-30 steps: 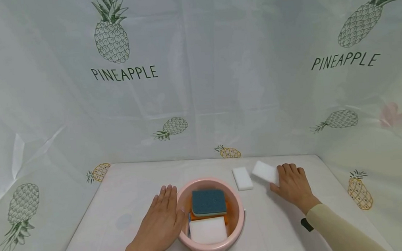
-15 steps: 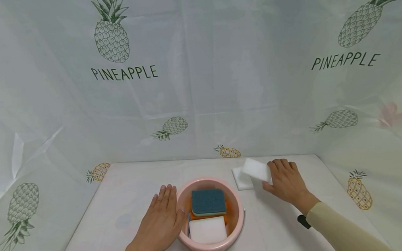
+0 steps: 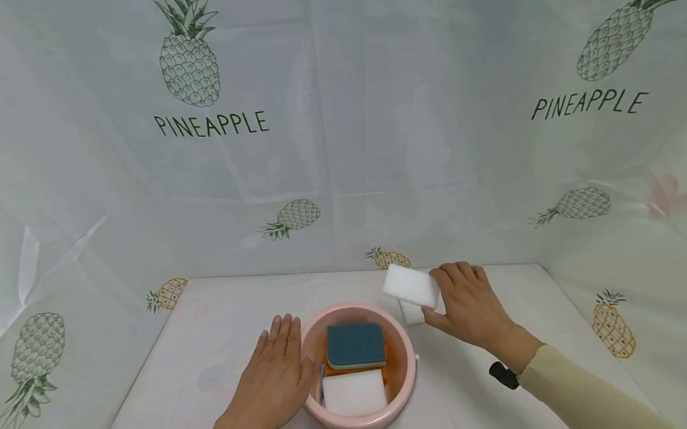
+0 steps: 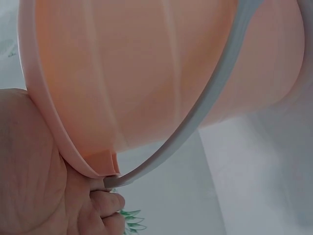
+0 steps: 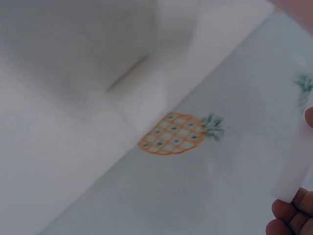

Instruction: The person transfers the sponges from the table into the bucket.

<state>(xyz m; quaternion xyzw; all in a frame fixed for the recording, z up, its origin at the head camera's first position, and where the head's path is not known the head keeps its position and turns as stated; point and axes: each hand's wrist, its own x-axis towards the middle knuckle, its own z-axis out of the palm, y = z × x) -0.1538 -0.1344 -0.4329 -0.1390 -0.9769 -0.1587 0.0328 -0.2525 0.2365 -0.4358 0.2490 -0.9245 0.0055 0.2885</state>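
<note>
Above desk (image 3: pixel 207 335): right hand (image 3: pixel 464 303) fingers gripping white sponge (image 3: pixel 411 285), now lifted toward pink bucket (image 3: pixel 404 352); left hand (image 3: pixel 275 380) flat, steadying rim

The only readable text is the word "PINEAPPLE", printed twice in dark green capital letters on the white backdrop sheet (image 3: pixel 373 137) hanging in front of me. One copy (image 3: pixel 211 125) sits under a large pineapple drawing (image 3: pixel 188 47) at upper left. The other (image 3: pixel 589 104), slightly slanted, sits under a pineapple drawing (image 3: pixel 623 19) at upper right.
</note>
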